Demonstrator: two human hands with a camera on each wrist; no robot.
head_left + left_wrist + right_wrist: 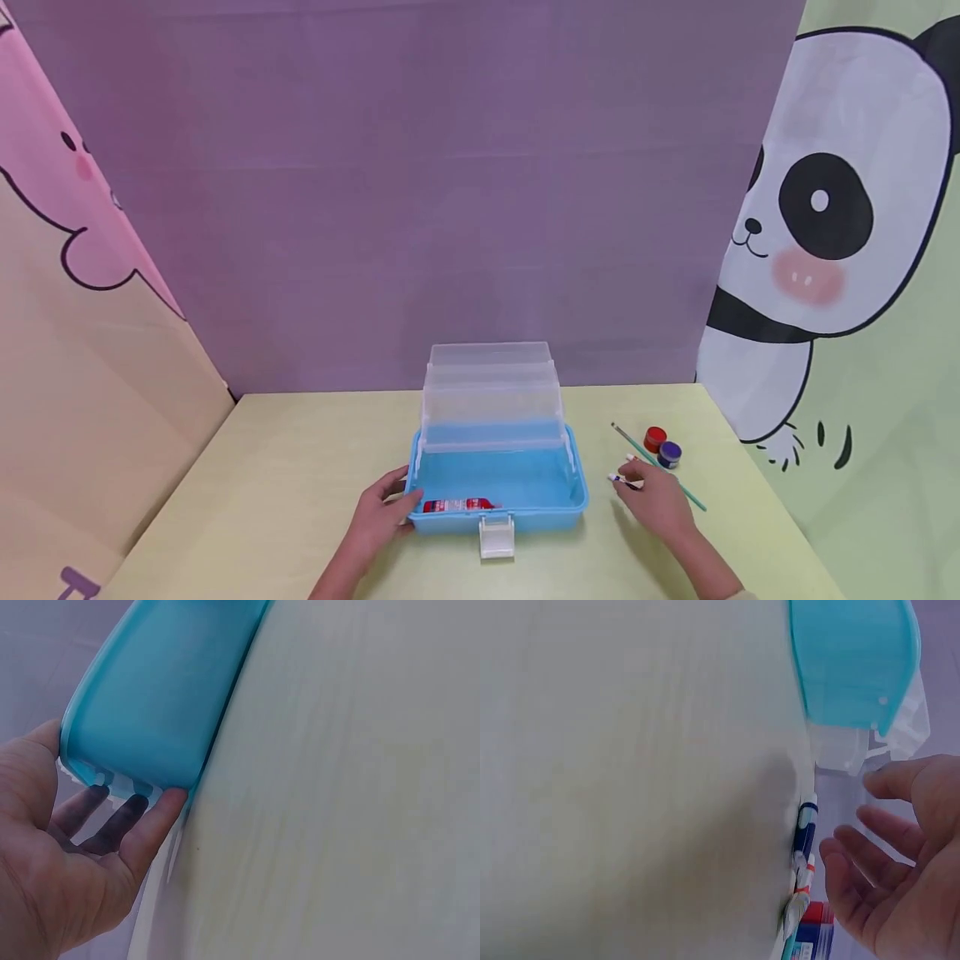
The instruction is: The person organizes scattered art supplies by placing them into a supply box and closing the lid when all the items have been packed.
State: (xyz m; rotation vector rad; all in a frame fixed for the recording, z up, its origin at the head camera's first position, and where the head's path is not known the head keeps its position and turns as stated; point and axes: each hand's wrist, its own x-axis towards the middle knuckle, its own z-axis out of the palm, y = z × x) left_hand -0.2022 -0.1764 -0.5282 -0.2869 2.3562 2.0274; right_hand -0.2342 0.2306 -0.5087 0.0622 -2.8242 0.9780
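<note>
A blue box (495, 521) with its clear lid (491, 392) raised stands on the table; a red tube (457, 505) lies inside along the front wall. My left hand (378, 514) holds the box's left end, thumb on the rim and fingers against the outer side, as the left wrist view (82, 847) also shows. At the right, my right hand (656, 502) is over two small tubes, one with a dark blue band (805, 829), one with a red band (805, 877). In the right wrist view its fingers (847, 859) are loosely bent, apart from the tubes.
A thin green brush (692, 497) lies slanting beneath the right hand. Behind it are a red-lidded jar (655, 438) and a purple-lidded jar (670, 454). A purple wall (450, 208) rises along the table's back edge, with a panda picture (825, 208) to the right.
</note>
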